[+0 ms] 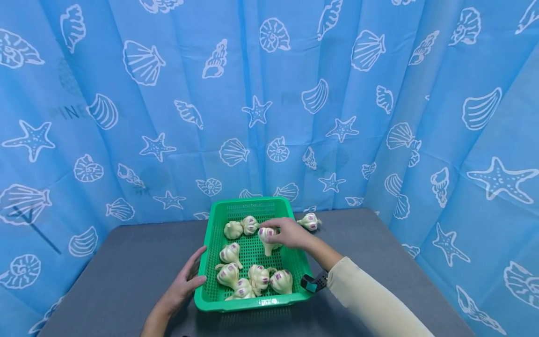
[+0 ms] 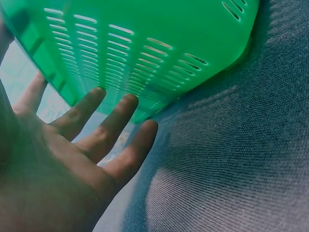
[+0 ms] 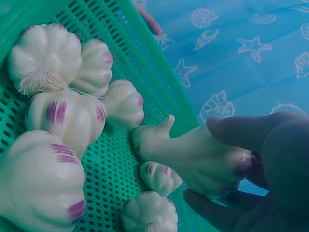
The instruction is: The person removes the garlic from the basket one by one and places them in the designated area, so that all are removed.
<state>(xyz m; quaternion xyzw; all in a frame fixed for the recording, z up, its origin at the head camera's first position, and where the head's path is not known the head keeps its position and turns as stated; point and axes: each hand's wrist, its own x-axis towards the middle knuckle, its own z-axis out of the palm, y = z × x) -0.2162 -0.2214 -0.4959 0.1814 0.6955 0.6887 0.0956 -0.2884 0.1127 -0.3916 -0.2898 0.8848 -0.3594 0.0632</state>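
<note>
Right hand [image 1: 290, 232] fingers pinch a garlic bulb [image 1: 267, 238] by its fat body, mid-frame over the green basket [image 1: 209, 243]; light, firm, papery. Left hand [image 1: 185, 281] fingers spread flat against the basket's side.

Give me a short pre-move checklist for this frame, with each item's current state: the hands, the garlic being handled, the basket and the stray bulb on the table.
1. Right hand holds a garlic bulb in its fingers: ok, the right wrist view shows the fingers pinching it.
2. Held bulb is over the green basket, not outside it: ok.
3. Left hand steadies the basket: ok, open fingers lie against its left wall.
4. Basket sits flat on the grey table: cannot tell; the left wrist view looks up at its wall and underside.
5. All garlic is in the basket: not ok, one stray bulb lies on the table beside the far right corner.
</note>
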